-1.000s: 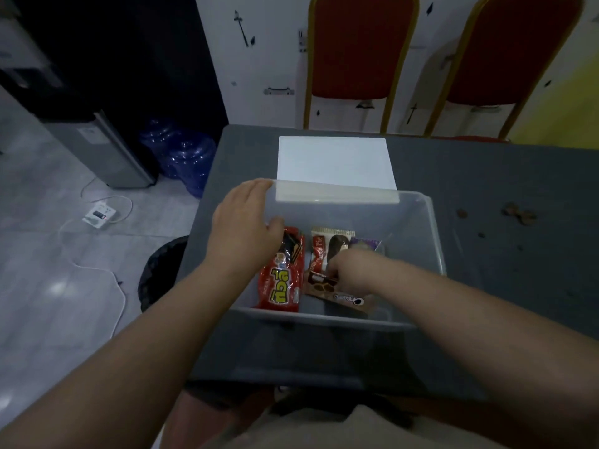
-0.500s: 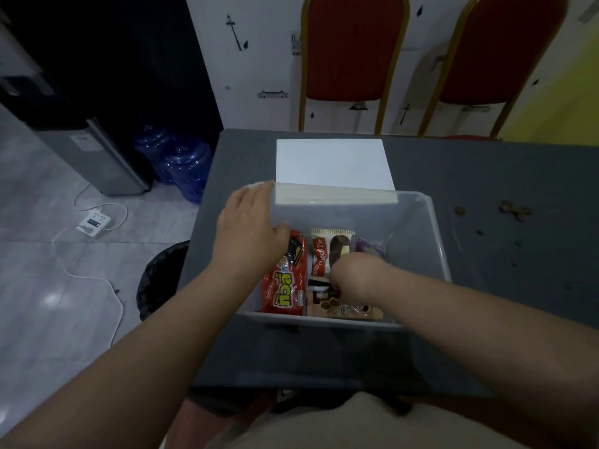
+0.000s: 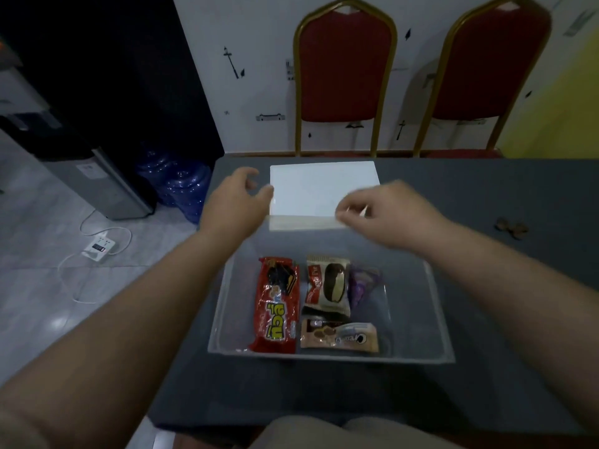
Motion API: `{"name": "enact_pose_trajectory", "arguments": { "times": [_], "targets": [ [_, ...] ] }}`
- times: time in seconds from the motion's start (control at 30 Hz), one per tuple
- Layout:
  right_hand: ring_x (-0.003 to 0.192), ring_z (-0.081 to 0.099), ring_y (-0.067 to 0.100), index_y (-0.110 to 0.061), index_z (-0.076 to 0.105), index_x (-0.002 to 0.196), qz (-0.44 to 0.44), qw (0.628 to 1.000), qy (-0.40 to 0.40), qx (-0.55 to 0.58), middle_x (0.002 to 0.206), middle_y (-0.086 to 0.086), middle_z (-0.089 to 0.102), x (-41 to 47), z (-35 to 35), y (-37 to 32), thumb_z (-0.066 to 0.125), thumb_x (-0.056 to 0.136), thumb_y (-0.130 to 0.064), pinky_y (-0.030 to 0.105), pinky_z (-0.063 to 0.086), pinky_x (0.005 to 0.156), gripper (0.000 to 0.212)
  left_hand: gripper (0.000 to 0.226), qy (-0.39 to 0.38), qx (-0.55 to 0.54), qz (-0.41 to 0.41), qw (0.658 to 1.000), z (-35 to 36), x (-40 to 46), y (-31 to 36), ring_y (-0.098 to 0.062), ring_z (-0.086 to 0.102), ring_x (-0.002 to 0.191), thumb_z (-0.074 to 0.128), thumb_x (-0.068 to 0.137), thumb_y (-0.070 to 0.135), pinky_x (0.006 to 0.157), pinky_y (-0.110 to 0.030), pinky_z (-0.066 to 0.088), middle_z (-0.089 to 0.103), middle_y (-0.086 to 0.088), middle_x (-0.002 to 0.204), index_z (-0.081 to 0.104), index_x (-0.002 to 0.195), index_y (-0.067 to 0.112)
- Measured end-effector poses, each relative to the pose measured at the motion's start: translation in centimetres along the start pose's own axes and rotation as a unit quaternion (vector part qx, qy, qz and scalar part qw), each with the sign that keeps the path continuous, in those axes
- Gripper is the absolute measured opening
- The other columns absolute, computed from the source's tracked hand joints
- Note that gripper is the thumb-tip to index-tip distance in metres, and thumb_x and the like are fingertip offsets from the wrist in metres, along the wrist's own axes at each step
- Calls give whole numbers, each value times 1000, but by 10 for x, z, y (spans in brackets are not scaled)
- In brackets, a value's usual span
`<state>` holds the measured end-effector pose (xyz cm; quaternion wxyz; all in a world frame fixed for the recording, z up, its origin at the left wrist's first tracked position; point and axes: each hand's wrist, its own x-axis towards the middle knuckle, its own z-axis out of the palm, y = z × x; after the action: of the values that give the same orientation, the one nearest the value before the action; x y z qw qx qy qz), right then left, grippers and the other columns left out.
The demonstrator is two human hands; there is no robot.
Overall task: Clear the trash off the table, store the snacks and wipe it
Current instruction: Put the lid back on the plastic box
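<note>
A clear plastic bin (image 3: pixel 437 306) stands on the dark grey table (image 3: pixel 502 286). Inside lie a long red snack packet (image 3: pixel 275 306), a white and brown packet (image 3: pixel 327 283), a purple packet (image 3: pixel 363 280) and a beige cookie packet (image 3: pixel 340 337). A white lid (image 3: pixel 324 186) rests behind the bin, its front edge over the back rim. My left hand (image 3: pixel 236 205) is at the lid's left edge, thumb tip against it, fingers spread. My right hand (image 3: pixel 385 215) hovers, blurred, over the lid's front edge with loosely curled fingers.
Brown crumbs (image 3: pixel 512 226) lie on the table at the right. Two red chairs (image 3: pixel 343 72) (image 3: pixel 486 69) stand behind the table against the wall. On the floor to the left are a water dispenser (image 3: pixel 97 183), blue water bottles (image 3: pixel 181 186) and a power strip (image 3: pixel 99 247).
Both hands have left the snacks in the bin and moved up and back to the white lid. The snacks lie still in the bin.
</note>
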<state>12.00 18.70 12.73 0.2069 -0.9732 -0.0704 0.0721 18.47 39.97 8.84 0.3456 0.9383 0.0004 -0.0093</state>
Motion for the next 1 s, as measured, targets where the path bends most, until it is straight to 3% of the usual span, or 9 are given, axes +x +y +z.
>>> {"name": "enact_pose_trajectory", "arguments": {
  "times": [0.07, 0.13, 0.27, 0.37, 0.43, 0.67, 0.77, 0.87, 1.0],
  "targets": [
    [84, 60, 10, -27, 69, 99, 56, 988, 97, 110, 92, -10, 66, 21, -15, 28, 56, 91, -34, 28, 49, 76, 17, 42, -50, -48, -42, 997, 4, 30, 6, -18, 52, 109, 48, 93, 37, 84, -30, 40, 54, 0, 129, 49, 132, 20],
    [92, 61, 14, -26, 68, 102, 130, 974, 128, 131, 101, -4, 68, 44, -18, 63, 55, 91, -32, 28, 48, 78, 18, 40, -107, -65, -79, 989, 12, 57, 9, -20, 51, 108, 48, 94, 33, 86, -31, 41, 55, -4, 124, 51, 130, 15],
    [107, 57, 23, -21, 63, 116, 247, 967, 39, 44, 123, 3, 62, 82, 8, 127, 49, 93, -27, 31, 47, 86, 28, 38, -189, -67, -185, 962, 38, 97, 1, -29, 53, 116, 47, 96, 27, 98, -38, 43, 54, -11, 117, 51, 127, 5],
    [117, 53, 28, -16, 59, 123, 288, 956, -29, 41, 132, 7, 56, 101, 36, 155, 47, 93, -20, 32, 42, 93, 33, 46, -239, -81, -208, 945, 62, 117, -15, -30, 45, 127, 46, 96, 31, 106, -44, 38, 47, -7, 139, 46, 136, 8],
    [111, 54, 27, -15, 58, 120, 288, 952, -66, 78, 130, 9, 57, 107, 52, 162, 48, 92, -17, 31, 41, 85, 30, 49, -253, -92, -227, 936, 76, 125, -27, -30, 41, 131, 44, 97, 33, 111, -47, 32, 42, -7, 145, 41, 140, 10],
    [95, 57, 24, -19, 55, 119, 301, 925, -14, 232, 115, 5, 63, 118, 78, 160, 51, 87, -18, 30, 43, 75, 31, 38, -301, -211, -266, 891, 88, 136, -31, -22, 48, 123, 37, 101, 23, 107, -37, 35, 51, 0, 134, 43, 135, 7],
    [110, 55, 25, -14, 46, 132, 355, 861, 33, 362, 134, 5, 54, 124, 76, 157, 55, 89, -16, 32, 44, 85, 44, 36, -278, -283, -314, 862, 86, 145, -29, -21, 60, 102, 39, 99, 21, 90, -39, 49, 64, -3, 114, 49, 131, 8],
    [131, 42, 27, -14, 30, 147, 421, 768, 40, 481, 149, 5, 38, 122, 67, 154, 60, 88, -24, 43, 36, 106, 68, 38, -252, -302, -349, 851, 78, 148, -24, -25, 58, 91, 41, 94, 27, 83, -55, 47, 61, -6, 99, 50, 128, 12],
    [123, 51, 29, -11, 53, 130, 438, 726, 54, 527, 134, 7, 55, 118, 58, 149, 61, 82, -30, 49, 39, 105, 52, 60, -242, -280, -399, 839, 78, 139, -6, -40, 45, 119, 47, 90, 38, 99, -73, 25, 46, -13, 131, 34, 139, 6]
  ]
}}
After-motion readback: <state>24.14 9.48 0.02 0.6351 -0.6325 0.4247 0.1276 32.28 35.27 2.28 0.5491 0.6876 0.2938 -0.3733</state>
